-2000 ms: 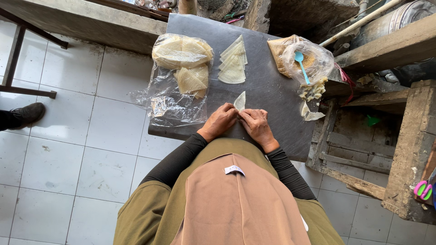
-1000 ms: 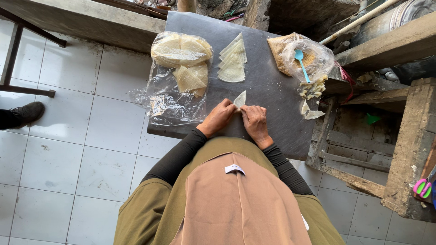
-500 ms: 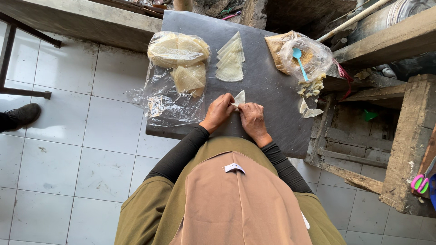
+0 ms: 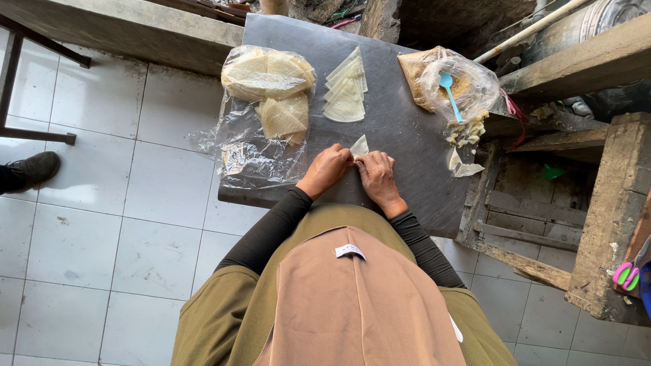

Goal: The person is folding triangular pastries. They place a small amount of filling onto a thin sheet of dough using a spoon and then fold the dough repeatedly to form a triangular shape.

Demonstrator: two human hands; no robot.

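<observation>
Hands meet at the near middle of a dark grey board point(image 4: 407, 129): the left hand point(image 4: 327, 169) and the right hand point(image 4: 377, 177) sit knuckle to knuckle, fingers curled down and pinching a small pale pastry wrapper point(image 4: 359, 145) between them. Only the wrapper's pointed tip shows, poking out just beyond the fingertips; the rest is hidden under the hands.

Left of the hands lies a clear plastic bag point(image 4: 254, 146), crumpled flat at its near end, with round and folded wrapper sheets point(image 4: 268, 78) inside its far end. Beyond the hands, well apart, rests a fanned stack of triangular wrappers point(image 4: 344, 91). At the far right of the board stands an open bag of brownish filling point(image 4: 451, 85) with a light blue spoon point(image 4: 449, 95) lying in it, and a few pale scraps point(image 4: 466, 132) lie beside it at the board's edge.

The board rests over a white tiled floor point(image 4: 81, 230). Rough wooden planks point(image 4: 597, 176) frame the right side, a concrete ledge point(image 4: 129, 27) runs along the far left, and a dark shoe point(image 4: 30, 169) shows at the left edge.
</observation>
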